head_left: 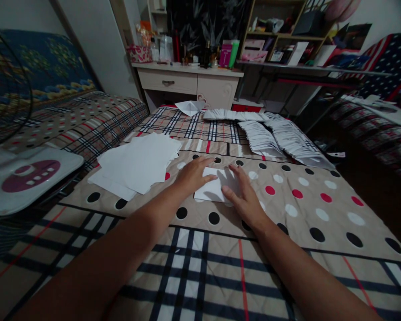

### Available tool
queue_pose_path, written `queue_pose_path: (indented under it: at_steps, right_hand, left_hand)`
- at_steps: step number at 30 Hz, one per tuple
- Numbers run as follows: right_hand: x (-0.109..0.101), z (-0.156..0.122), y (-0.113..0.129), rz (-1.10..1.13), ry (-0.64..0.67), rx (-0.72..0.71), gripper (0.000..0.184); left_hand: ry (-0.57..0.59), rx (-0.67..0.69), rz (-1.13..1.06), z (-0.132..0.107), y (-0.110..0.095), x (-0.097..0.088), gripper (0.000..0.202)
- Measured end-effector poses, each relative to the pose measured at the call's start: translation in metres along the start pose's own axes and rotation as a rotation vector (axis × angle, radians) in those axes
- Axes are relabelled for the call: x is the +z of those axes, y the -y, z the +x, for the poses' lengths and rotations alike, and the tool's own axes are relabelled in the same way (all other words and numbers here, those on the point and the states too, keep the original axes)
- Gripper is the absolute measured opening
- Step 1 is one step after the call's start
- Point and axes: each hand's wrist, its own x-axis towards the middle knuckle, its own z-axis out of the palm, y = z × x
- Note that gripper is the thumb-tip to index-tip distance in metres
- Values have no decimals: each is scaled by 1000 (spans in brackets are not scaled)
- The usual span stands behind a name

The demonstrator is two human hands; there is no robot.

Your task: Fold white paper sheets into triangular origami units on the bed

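Note:
A small white sheet of paper, perhaps folded, lies flat on the patterned bedspread in front of me. My left hand rests at its left side, fingers stretched forward and the thumb over the paper. At the right side is my right hand, with thumb and fingers apart and the fingertips at the paper's edge. Neither hand is closed around it. To the left, a loose pile of white sheets is spread out. Farther off on the right lie packed rows of folded white papers.
Another white paper lies at the bed's far end, before a dresser crowded with bottles and boxes. A white plastic object with a purple panel stands at left. Shelves and a second bed are at right.

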Motion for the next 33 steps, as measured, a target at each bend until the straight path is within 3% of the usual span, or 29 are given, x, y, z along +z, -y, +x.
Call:
queue_pose_path:
  at_steps: [5,8,11,13,16,19,21,26,31,33]
  right_hand:
    - [-2,-4,12,-278,65,-306,75]
    - [-1,-5,19,-415,14,-429,48]
    - [-2,-4,21,-481,-168,-405,21]
    - [-6,-4,19,-454,-248,-379,24]
    - [-11,-2,14,-266,-314,-378,27]
    - [-15,0,10,-47,-400,-344,19]
    - [-15,2,8,30,-428,-291,15]
    - [-14,5,2,127,-387,-156,12]
    - [-13,9,-5,137,-301,-126,15]
    - [-13,10,-7,71,-269,-132,17]
  left_hand:
    - [-186,-84,-255,2,-1,-4,36]
    - [-299,-194,-384,2,-4,-5,26]
    - [-327,-367,-574,1,-9,-5,18]
    - [-330,-418,-789,1,-12,-5,15]
    - [-324,-393,-1116,0,-14,-6,23]
    - [-300,-340,-1251,-1,-11,-9,33]
    - [-268,-278,-1184,-2,-8,-12,37]
    - [-117,1,-733,-6,-7,-19,49]
    - [-19,229,-519,-8,-4,-18,16]
    - [13,252,-478,-7,2,-15,17]
